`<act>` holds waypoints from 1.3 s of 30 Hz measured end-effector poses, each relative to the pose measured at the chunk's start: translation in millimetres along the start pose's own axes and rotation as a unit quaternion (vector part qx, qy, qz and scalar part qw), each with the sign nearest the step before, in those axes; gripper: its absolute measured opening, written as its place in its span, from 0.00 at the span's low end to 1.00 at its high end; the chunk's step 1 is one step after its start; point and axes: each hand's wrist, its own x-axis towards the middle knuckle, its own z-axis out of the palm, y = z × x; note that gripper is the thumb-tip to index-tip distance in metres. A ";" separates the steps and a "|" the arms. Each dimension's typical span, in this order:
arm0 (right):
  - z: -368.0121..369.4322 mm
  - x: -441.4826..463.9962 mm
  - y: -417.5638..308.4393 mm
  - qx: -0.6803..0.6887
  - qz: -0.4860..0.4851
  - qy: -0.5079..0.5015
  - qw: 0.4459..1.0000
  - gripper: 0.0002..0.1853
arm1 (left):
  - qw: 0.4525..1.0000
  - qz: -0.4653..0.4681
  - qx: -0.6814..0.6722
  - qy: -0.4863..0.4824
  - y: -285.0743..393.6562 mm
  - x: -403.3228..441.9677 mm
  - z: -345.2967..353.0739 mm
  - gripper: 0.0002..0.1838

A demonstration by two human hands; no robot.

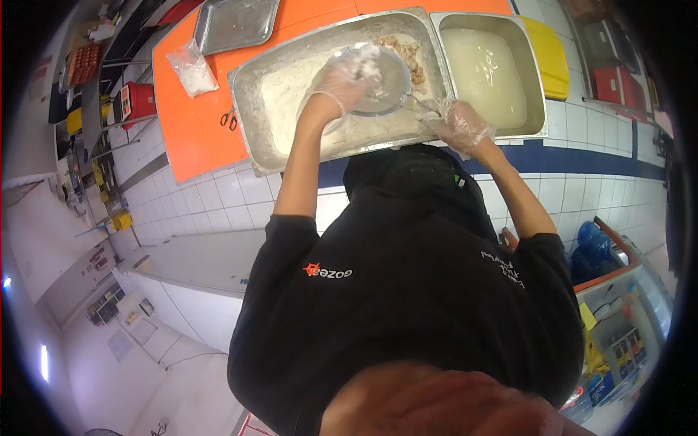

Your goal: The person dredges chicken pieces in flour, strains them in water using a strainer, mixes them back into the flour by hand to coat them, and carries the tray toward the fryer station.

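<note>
A deep metal pan (241, 102) holds white flour (287, 91) and a heap of lumpy, coated pieces (407, 58) at its far right. Over the flour rests a round wire strainer (392, 87). My left hand (342, 87), in a clear plastic glove, is over the strainer with its fingers curled around a flour-coated piece (367, 64); its exact kind is unclear. My right hand (465, 127), gloved too, is closed around the strainer's handle (424, 106) at the pan's near right side. Beside it stands a second metal pan (536, 109) with pale, cloudy liquid (483, 80).
On the orange table (182, 138) lie a plastic bag of white powder (193, 69), scissors (230, 119) and a metal tray (236, 25). A yellow lid or tub (549, 58) is right of the liquid. A white chest-like unit (196, 269) stands behind me at left.
</note>
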 end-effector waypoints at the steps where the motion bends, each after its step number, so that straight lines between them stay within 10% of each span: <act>1: -9.7 -6.7 -10.7 -0.033 -0.007 0.007 0.999 0.28 | 1.000 -0.005 -0.002 0.000 -7.9 -0.6 6.0 0.30; 3: -11.2 -10.0 -11.2 -0.066 -0.014 0.012 0.998 0.28 | 0.988 0.120 0.073 0.060 -20.4 1.1 13.8 0.28; 7: 1.4 -7.8 32.1 -0.034 -0.157 0.166 0.973 0.26 | 0.954 -0.077 -0.221 0.185 -99.4 18.0 -2.5 0.24; 10: -11.1 -17.5 17.9 0.004 -0.099 0.162 0.982 0.25 | 0.962 -0.044 -0.125 0.241 -216.6 41.5 34.2 0.23; 12: -22.6 -26.2 3.1 0.038 -0.012 0.113 0.993 0.25 | 0.976 -0.111 0.171 0.075 -236.7 41.4 56.6 0.25; 22: -31.5 -31.4 3.9 0.096 0.008 0.086 0.992 0.24 | 0.963 0.008 0.209 0.168 -226.2 47.7 91.3 0.23; 33: -28.9 -27.2 16.5 0.093 -0.054 0.115 0.987 0.23 | 0.975 -0.212 -0.006 0.069 -222.3 19.2 40.3 0.26; 36: -29.1 -27.3 11.0 0.115 -0.022 0.075 0.990 0.21 | 0.973 -0.102 -0.081 0.191 -302.5 37.2 61.3 0.27; 39: -28.1 -26.3 12.8 0.107 -0.047 0.081 0.990 0.20 | 0.969 -0.166 -0.004 0.180 -230.3 41.3 45.4 0.27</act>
